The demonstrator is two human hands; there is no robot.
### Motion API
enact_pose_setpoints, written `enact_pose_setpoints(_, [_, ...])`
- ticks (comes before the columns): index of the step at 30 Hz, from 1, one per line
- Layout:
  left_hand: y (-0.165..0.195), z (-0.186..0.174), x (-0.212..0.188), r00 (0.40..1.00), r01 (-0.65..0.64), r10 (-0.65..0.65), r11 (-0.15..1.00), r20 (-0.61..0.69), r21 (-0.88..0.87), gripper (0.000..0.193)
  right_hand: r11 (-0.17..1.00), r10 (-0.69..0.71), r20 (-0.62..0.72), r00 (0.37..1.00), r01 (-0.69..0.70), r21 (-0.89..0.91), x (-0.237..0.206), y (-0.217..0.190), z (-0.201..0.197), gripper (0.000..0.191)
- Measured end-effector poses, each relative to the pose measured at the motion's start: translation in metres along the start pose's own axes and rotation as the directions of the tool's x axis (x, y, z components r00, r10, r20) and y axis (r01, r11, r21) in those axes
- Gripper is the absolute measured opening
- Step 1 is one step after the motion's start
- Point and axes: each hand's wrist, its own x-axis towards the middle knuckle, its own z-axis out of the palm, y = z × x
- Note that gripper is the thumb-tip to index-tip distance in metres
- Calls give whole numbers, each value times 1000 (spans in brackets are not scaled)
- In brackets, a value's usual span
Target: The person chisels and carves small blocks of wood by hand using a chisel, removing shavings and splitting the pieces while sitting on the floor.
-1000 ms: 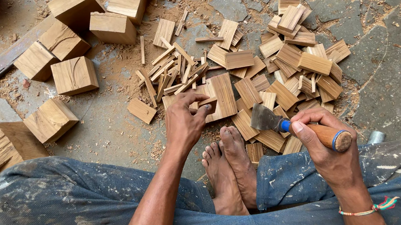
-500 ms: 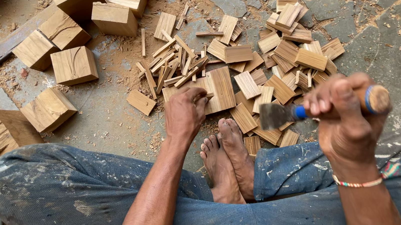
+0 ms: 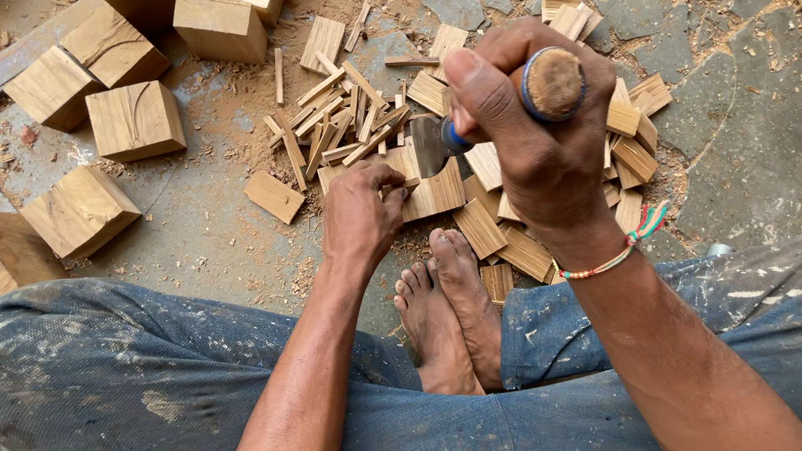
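Far out to the left of the left hand's grip sit several chunky pale wooden blocks (image 3: 135,120) on the grey stone floor (image 3: 762,129), dusted with sawdust; one flat small offcut (image 3: 274,196) lies just left of that grip. The left hand (image 3: 360,215) reaches down in front of the person's bare feet (image 3: 446,311), its fingers curled shut around the near edge of a flat rectangular slab of light brown wood (image 3: 432,192), which lies on the floor just ahead of the toes. Beyond that grip, further from the person, lies a heap of thin split wooden sticks (image 3: 339,127). Right of the left hand and raised above the slab, the right hand (image 3: 538,144) has its grip closed in a tight fist around the round wooden handle (image 3: 554,83) of a hatchet with a blue band, whose dark metal blade (image 3: 427,144) points down to the left, just above the slab; whether it touches the wood cannot be told. Under and right of this grip spreads a pile of short flat wooden pieces (image 3: 627,134). A multicoloured thread bracelet (image 3: 625,245) circles the right wrist, above paint-spattered blue jeans (image 3: 138,386).
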Motion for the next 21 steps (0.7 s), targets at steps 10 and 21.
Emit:
enact_pose_setpoints(10, [2, 1, 1, 999, -38, 37, 999, -11, -14, 17, 998, 17, 81, 997, -11, -66, 4, 1, 11, 28])
enact_pose_setpoints(21, [2, 2, 1, 996, -81, 80, 996, -32, -26, 13, 995, -40, 199, 979, 57, -79, 6, 1, 14, 26])
